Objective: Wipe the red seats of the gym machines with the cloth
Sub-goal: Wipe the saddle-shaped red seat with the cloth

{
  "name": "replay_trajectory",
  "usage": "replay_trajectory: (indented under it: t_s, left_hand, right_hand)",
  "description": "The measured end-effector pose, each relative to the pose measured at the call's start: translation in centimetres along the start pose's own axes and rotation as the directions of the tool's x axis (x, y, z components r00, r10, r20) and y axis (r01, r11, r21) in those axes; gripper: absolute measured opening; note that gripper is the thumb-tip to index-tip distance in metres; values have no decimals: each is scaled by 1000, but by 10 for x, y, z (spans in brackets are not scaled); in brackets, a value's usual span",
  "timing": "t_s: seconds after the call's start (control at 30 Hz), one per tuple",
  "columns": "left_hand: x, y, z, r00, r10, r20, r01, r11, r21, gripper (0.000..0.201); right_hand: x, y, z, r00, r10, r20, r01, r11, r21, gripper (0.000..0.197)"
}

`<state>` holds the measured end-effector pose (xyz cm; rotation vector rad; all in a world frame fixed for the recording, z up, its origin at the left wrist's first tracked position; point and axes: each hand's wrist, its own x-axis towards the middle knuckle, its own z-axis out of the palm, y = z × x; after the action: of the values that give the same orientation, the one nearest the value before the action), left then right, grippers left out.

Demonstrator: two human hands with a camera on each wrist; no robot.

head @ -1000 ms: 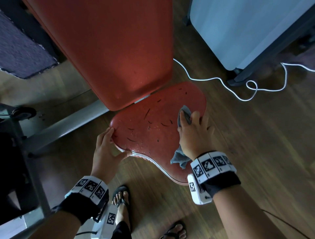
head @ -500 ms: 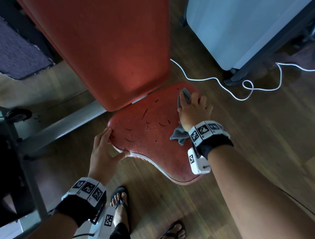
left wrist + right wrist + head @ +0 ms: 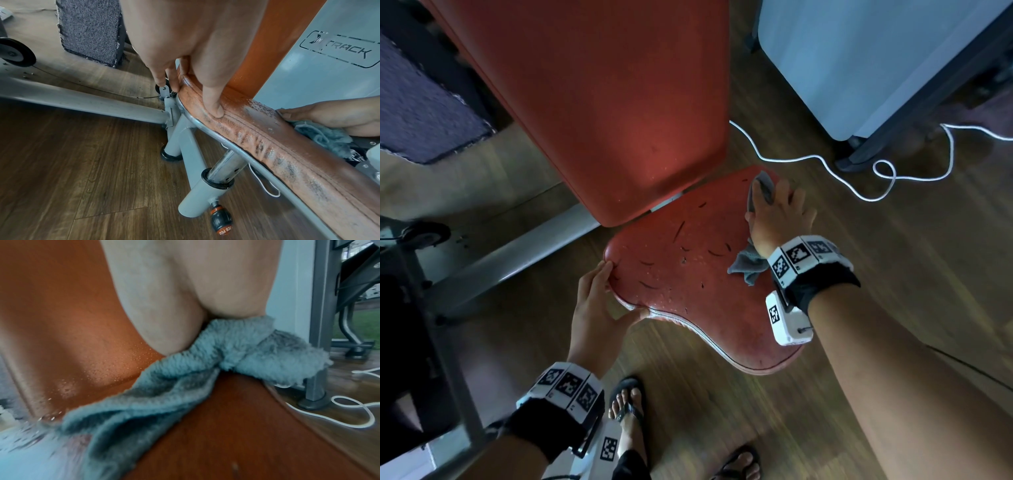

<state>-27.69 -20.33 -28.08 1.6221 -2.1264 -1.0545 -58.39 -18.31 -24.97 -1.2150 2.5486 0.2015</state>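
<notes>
Bare forearms, no sleeves. Left wrist band (image 3: 566, 383): white segments with black square-code markers over black strap; white camera box (image 3: 606, 445) with marker at its 5 o'clock. Right wrist band (image 3: 803, 258) same; white box (image 3: 787, 320), screw on face. Black flip-flops (image 3: 628, 406).

The seat (image 3: 698, 274) is red with dark slit marks and pale droplets, edged in white piping; the backrest (image 3: 599, 102) above it is plain red; the cloth (image 3: 746, 265) is grey-blue and fluffy; the frame (image 3: 185, 146) is pale grey; the floor (image 3: 893, 257) is brown wood-grain; the cord (image 3: 825, 161) at far right is white; both wristbands (image 3: 804, 255) carry black-and-white square codes.
</notes>
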Motion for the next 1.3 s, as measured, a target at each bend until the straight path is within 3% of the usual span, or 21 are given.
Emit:
replay_trajectory:
  t_s: [0.17, 0.43, 0.63, 0.73, 0.83, 0.97, 1.17, 1.3]
  left_hand:
    - [1, -3, 1, 1000, -9, -1, 9, 1000, 7, 102]
    - [3, -7, 2, 999, 28, -17, -28, 1000, -12, 102]
    - [1, -4, 2, 1000, 21, -14, -21, 1000, -21, 102]
    - [1, -4, 2, 1000, 20, -18, -21, 1000, -22, 102]
    - [1, -3, 1, 1000, 13, -25, -13, 1000, -22, 102]
    - [0, -3, 2, 1000, 5, -17, -6, 1000, -25, 103]
    - [0, 1, 0, 999, -30, -16, 30, 999, -26, 102]
    - [0, 0, 0, 999, -37, -11, 37, 999, -36, 102]
  right_hand:
    - [-10, -2, 8, 996, -82, -45, 80, 996, -46, 60]
    - [28, -7, -2, 990, -122, -66, 118, 991, -61, 56]
    - [5, 15, 8, 941, -311, -135, 301, 949, -90, 57]
    - [15, 12, 9, 943, -288, -168, 281, 958, -64, 57]
    - [32, 4, 7, 944, -291, -154, 286, 957, -48, 56]
    - [45, -1, 5, 914, -401, -63, 397, 915, -65, 56]
    - [14, 0, 9, 827, -562, 20, 562, 826, -35, 55]
    - [-19, 14, 20, 824, -560, -85, 562, 827, 4, 52]
